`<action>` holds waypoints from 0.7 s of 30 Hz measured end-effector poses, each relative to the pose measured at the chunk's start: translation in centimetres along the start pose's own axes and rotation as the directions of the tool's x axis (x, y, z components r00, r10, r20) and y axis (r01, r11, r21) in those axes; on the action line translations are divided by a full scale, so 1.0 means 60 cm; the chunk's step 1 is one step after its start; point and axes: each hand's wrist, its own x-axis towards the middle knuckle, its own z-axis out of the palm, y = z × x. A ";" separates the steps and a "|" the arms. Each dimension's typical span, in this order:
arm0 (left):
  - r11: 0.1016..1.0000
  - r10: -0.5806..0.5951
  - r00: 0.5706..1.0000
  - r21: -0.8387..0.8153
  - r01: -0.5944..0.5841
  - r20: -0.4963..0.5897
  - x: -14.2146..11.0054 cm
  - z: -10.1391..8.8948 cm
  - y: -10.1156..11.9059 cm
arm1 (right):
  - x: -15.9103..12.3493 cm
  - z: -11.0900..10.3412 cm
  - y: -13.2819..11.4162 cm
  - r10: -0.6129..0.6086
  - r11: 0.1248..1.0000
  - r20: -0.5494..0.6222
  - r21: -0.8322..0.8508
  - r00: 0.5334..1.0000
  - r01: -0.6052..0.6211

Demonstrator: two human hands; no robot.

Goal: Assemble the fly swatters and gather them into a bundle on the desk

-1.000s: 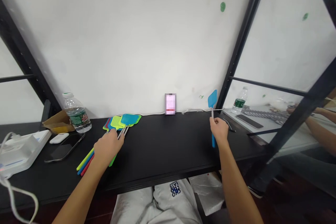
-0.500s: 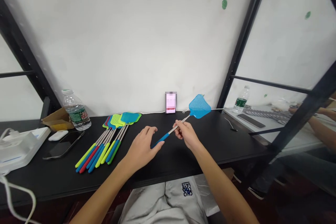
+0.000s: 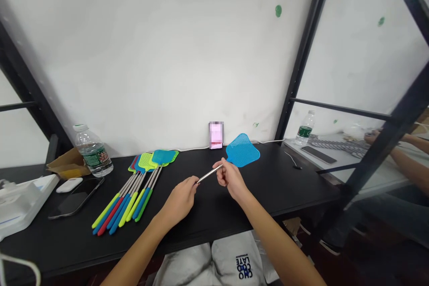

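A blue fly swatter point(image 3: 241, 151) is held over the black table point(image 3: 275, 187), its mesh head pointing up and right. My right hand point(image 3: 228, 178) is closed on the metal rod just below the head. My left hand point(image 3: 181, 199) is closed around the swatter's handle end, which is hidden in the fist. A short stretch of shiny rod point(image 3: 208, 174) shows between the two hands. To the left, a bundle of several swatters point(image 3: 134, 190) with green, blue and red handles lies on the table.
A water bottle point(image 3: 90, 152), a cardboard box point(image 3: 67, 165), a white case point(image 3: 69, 184), a dark phone point(image 3: 75, 199) and a white device point(image 3: 18, 199) sit at the left. A small standing screen point(image 3: 216, 135) leans on the wall. Another person's arms point(image 3: 402, 152) work at the right-hand table.
My left hand left the bundle, crossed to the blue swatter and closed over its handle. My right hand brought the swatter to the middle, and the visible rod is shorter.
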 end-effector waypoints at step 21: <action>0.973 0.024 0.996 0.229 -0.003 -0.087 0.005 0.022 0.010 | -0.004 0.016 0.014 -0.024 0.998 -0.081 -0.064 0.996 0.019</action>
